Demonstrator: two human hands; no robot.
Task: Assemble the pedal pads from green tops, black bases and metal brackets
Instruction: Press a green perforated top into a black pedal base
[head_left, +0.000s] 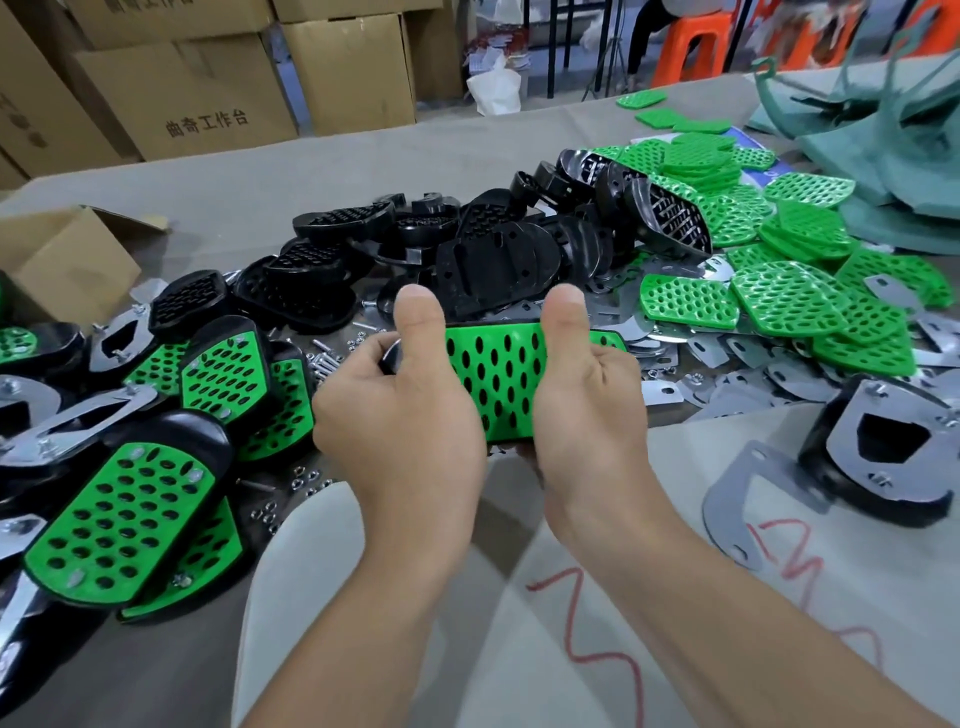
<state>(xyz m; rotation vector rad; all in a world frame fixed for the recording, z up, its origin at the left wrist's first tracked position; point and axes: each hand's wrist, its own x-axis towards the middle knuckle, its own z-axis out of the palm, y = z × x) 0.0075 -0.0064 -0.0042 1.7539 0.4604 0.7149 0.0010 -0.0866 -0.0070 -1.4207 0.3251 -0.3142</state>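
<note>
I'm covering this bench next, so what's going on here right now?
A person grips a green top with both hands, the left hand and right hand at its two ends, thumbs at its upper edge. Finished pads lie piled at the left, black bases sit behind the hands, loose green tops at the right, and metal brackets are scattered on the table.

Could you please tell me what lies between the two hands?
A green top, gripped by the left hand and right hand, fills that gap in the head view.
</note>
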